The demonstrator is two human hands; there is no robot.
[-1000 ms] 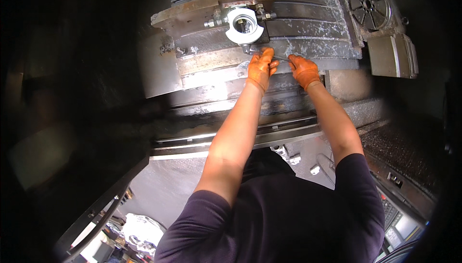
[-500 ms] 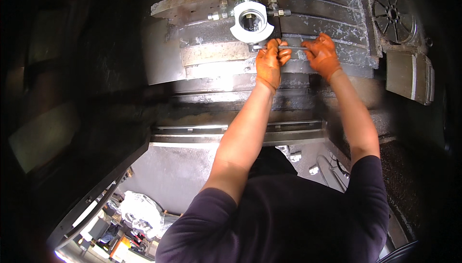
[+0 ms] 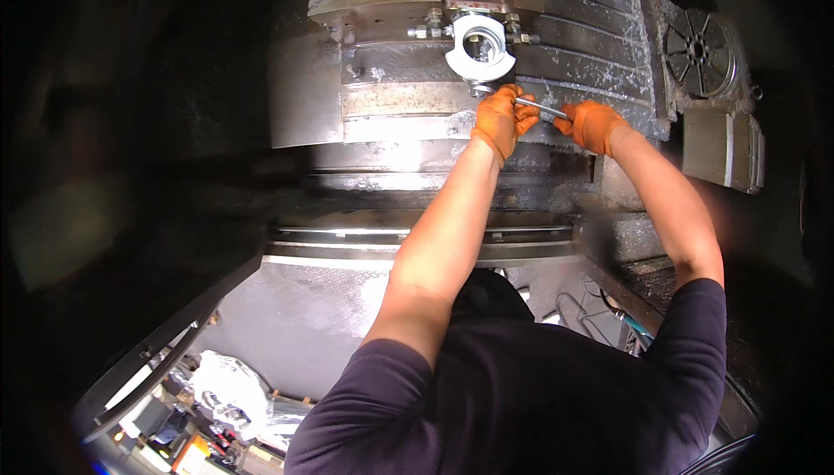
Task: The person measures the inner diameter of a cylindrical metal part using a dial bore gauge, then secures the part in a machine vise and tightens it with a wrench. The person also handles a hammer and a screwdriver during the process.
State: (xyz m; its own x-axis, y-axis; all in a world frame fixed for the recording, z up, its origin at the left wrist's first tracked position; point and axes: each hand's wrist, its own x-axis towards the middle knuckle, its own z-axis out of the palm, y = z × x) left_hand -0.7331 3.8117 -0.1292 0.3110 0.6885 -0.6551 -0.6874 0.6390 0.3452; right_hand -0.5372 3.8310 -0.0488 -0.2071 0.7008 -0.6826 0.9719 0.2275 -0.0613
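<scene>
A bright, machined metal ring (image 3: 480, 48) with a round bore stands in a fixture on the slotted machine table (image 3: 573, 45). Just below the ring, my left hand (image 3: 499, 121), in an orange glove, is closed around the left part of a slim steel wrench (image 3: 540, 108). The wrench's left end is near a dark bolt head under the ring; my fingers partly cover it, so contact cannot be made out. My right hand (image 3: 594, 126), also gloved in orange, grips the wrench's right end, which sits lower than the left.
Bolts with nuts (image 3: 427, 32) stick out on both sides of the ring, before a long steel bar (image 3: 373, 8). A spoked round part (image 3: 698, 51) stands at the right. Metal chips litter the table. Clear plastic sheeting (image 3: 228, 392) lies at the lower left.
My right hand has come down toward me with its end of the wrench, which now slopes down to the right. My left hand stays by the ring. The whole view has shifted slightly.
</scene>
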